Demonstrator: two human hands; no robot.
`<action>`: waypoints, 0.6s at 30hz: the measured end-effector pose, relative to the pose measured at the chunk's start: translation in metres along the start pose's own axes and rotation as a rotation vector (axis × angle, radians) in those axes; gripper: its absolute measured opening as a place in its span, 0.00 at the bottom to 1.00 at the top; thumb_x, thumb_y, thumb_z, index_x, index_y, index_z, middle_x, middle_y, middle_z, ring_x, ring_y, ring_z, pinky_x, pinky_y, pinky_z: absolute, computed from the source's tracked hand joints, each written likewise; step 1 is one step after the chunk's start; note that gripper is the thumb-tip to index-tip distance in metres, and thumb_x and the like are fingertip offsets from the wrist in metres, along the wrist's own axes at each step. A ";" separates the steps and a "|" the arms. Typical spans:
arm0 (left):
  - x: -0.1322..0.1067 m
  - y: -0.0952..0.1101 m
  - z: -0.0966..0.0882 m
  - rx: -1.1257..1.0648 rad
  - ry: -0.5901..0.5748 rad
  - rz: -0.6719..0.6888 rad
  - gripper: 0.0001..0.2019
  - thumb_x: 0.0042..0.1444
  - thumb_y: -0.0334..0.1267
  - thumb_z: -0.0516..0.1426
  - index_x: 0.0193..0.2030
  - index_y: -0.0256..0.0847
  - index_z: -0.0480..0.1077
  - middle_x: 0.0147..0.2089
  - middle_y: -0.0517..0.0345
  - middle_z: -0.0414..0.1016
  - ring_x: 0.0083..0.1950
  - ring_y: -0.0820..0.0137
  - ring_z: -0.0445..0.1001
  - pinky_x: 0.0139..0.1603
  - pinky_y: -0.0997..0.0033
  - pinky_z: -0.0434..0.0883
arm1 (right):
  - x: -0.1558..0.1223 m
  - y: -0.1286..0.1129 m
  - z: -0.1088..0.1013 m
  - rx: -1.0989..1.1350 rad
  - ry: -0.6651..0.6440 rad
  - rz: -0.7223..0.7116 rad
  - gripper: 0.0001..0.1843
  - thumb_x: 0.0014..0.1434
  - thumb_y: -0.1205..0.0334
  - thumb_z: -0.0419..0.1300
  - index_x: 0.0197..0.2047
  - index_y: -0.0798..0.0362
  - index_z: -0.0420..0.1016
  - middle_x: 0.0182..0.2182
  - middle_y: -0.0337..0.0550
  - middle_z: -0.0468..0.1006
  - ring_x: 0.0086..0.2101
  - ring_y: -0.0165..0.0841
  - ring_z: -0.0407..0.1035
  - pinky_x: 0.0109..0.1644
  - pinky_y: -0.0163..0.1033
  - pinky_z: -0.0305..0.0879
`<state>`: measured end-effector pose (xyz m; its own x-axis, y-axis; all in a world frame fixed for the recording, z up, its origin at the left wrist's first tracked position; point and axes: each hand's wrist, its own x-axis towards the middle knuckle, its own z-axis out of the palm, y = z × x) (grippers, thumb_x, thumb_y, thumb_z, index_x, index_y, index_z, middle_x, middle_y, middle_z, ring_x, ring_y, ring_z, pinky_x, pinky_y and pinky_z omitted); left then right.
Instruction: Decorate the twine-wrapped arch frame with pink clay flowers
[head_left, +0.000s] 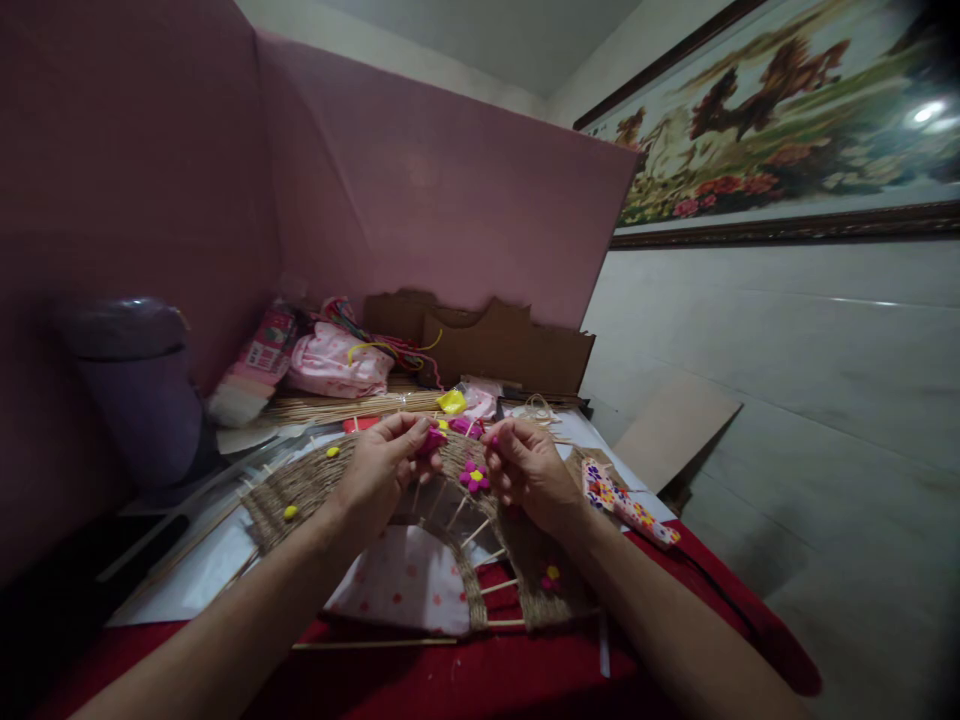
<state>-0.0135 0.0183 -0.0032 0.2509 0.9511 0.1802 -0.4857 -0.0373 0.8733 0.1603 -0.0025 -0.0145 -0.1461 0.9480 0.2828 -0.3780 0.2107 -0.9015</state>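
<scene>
My left hand (388, 462) pinches a lump of magenta modelling clay (430, 440) between thumb and fingers. Close beside it, my right hand (531, 470) has its fingertips pressed on a small magenta clay piece (493, 442). Beneath both hands lies an arched fan frame (289, 490) of thin sticks woven with brown twine. A magenta clay flower with a yellow centre (474, 476) sits on its band between my hands. Another flower (551, 577) is lower right, and yellow clay dots (290, 513) are on the left part. My right hand and forearm hide some of the frame.
Yellow clay (451, 402) and more magenta clay (466, 427) lie behind the frame. A flower-patterned tool with a cord (626, 505), perhaps a glue gun, is at right. Cut cardboard (502, 345), a dotted cloth bundle (341, 358) and a purple bin (142, 390) stand farther back.
</scene>
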 end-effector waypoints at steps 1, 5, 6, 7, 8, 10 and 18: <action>0.001 0.002 -0.001 0.008 0.020 0.013 0.12 0.43 0.37 0.65 0.32 0.33 0.69 0.27 0.57 0.73 0.22 0.76 0.70 0.21 0.78 0.63 | 0.001 0.000 0.000 -0.015 0.008 -0.020 0.18 0.46 0.49 0.68 0.31 0.53 0.70 0.20 0.32 0.69 0.15 0.21 0.60 0.13 0.25 0.58; 0.011 0.013 -0.010 0.061 0.154 0.176 0.14 0.41 0.40 0.65 0.32 0.34 0.70 0.26 0.59 0.73 0.21 0.76 0.69 0.20 0.78 0.63 | 0.002 0.000 -0.003 -0.113 0.027 -0.111 0.16 0.45 0.56 0.70 0.34 0.53 0.73 0.24 0.35 0.74 0.21 0.24 0.67 0.22 0.28 0.67; 0.013 0.016 -0.014 0.075 0.194 0.241 0.14 0.41 0.40 0.66 0.31 0.34 0.69 0.25 0.59 0.73 0.21 0.76 0.69 0.19 0.78 0.62 | 0.002 0.000 -0.004 -0.141 0.029 -0.120 0.15 0.47 0.54 0.69 0.33 0.54 0.72 0.22 0.35 0.73 0.19 0.24 0.66 0.19 0.28 0.66; 0.016 0.019 -0.017 0.089 0.236 0.296 0.14 0.40 0.40 0.66 0.31 0.34 0.69 0.25 0.60 0.73 0.20 0.76 0.69 0.19 0.78 0.62 | 0.002 0.001 -0.005 -0.166 0.032 -0.123 0.15 0.50 0.52 0.67 0.31 0.54 0.71 0.20 0.34 0.71 0.16 0.23 0.64 0.16 0.27 0.62; 0.019 0.021 -0.020 0.103 0.277 0.333 0.14 0.40 0.41 0.66 0.30 0.34 0.69 0.25 0.60 0.73 0.20 0.76 0.68 0.18 0.78 0.62 | 0.002 0.002 -0.006 -0.189 0.037 -0.125 0.15 0.51 0.50 0.65 0.30 0.54 0.70 0.18 0.32 0.69 0.14 0.22 0.60 0.13 0.26 0.57; 0.023 0.024 -0.026 0.135 0.334 0.368 0.14 0.39 0.42 0.65 0.30 0.35 0.69 0.24 0.61 0.72 0.19 0.76 0.68 0.18 0.78 0.61 | 0.003 0.003 -0.006 -0.231 0.055 -0.138 0.16 0.52 0.50 0.64 0.29 0.54 0.69 0.15 0.29 0.66 0.11 0.21 0.56 0.10 0.26 0.51; 0.033 0.034 -0.049 0.218 0.448 0.516 0.10 0.44 0.41 0.63 0.29 0.37 0.70 0.21 0.65 0.69 0.20 0.77 0.65 0.20 0.78 0.62 | 0.018 -0.001 -0.013 -0.341 0.107 -0.226 0.14 0.51 0.55 0.65 0.38 0.53 0.71 0.29 0.40 0.77 0.28 0.31 0.73 0.22 0.31 0.69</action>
<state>-0.0625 0.0636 0.0108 -0.3563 0.8282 0.4326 -0.2595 -0.5325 0.8057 0.1700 0.0176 -0.0123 0.0086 0.8846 0.4663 -0.0627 0.4659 -0.8826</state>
